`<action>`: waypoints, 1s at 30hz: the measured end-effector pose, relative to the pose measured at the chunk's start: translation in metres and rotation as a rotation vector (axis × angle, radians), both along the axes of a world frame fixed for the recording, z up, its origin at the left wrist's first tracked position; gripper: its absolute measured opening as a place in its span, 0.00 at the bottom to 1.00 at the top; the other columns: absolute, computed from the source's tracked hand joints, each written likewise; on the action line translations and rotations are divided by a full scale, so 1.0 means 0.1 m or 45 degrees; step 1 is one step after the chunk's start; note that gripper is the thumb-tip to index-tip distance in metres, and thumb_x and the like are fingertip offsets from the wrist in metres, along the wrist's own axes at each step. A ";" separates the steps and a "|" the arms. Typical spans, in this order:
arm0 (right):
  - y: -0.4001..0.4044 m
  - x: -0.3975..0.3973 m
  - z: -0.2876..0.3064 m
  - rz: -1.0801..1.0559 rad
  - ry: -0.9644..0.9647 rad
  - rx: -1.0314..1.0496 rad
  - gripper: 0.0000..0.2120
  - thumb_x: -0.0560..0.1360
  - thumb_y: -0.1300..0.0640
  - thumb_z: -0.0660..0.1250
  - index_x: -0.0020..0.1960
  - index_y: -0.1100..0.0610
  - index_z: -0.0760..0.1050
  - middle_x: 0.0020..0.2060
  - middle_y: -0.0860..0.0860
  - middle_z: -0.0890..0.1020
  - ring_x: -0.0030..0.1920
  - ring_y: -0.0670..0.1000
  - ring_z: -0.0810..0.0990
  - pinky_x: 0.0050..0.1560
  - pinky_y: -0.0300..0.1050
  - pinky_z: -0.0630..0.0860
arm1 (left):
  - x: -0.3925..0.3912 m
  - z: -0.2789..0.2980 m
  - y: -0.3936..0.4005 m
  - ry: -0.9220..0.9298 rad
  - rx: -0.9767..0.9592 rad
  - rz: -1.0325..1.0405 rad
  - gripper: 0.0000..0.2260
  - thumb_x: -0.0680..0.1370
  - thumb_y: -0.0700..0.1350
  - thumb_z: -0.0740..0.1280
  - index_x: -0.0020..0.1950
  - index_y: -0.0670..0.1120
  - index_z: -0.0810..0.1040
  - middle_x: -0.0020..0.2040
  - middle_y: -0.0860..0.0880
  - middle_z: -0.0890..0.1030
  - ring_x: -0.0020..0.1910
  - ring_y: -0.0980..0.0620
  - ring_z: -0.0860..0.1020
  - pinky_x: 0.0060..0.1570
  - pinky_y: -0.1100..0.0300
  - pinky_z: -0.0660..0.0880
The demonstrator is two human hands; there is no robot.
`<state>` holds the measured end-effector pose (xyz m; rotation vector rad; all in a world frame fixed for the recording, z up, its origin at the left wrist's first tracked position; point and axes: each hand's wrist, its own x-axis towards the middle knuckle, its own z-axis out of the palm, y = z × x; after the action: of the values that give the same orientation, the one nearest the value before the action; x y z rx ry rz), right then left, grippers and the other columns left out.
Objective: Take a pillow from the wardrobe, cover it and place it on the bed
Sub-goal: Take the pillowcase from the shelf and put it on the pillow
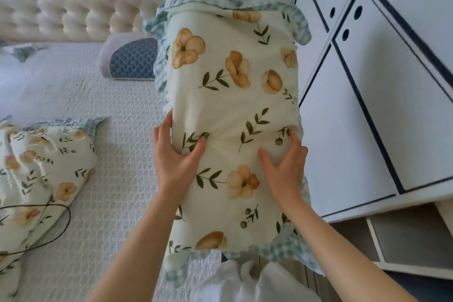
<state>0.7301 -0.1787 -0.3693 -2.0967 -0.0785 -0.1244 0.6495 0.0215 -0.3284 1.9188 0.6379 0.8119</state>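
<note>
1. While I watch, the covered pillow [232, 105] is held upright over the bed [110, 154] edge, beside the wardrobe [367, 105].
2. My left hand [175, 152] and right hand [284, 164] pinch its sides, fingers dug in.
3. It looks soft, light and floppy, so I judge mid-height side grips best.

Matt floral cloth pillow [232, 105]; textured quilted bedspread [117, 179]; tufted headboard [73, 0].
</note>
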 end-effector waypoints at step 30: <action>1.08 3.74 -0.40 0.292 0.350 0.115 0.34 0.70 0.45 0.69 0.71 0.44 0.57 0.60 0.43 0.63 0.52 0.34 0.61 0.56 0.41 0.62 | 3.82 0.13 0.85 0.204 0.059 0.320 0.07 0.76 0.45 0.71 0.53 0.53 0.84 0.38 0.64 0.80 0.38 0.64 0.78 0.46 0.55 0.79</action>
<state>1.1041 -0.0710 -0.4093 -1.9797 -0.1439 0.2924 1.0313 0.1070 -0.3158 1.9842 0.9806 0.8390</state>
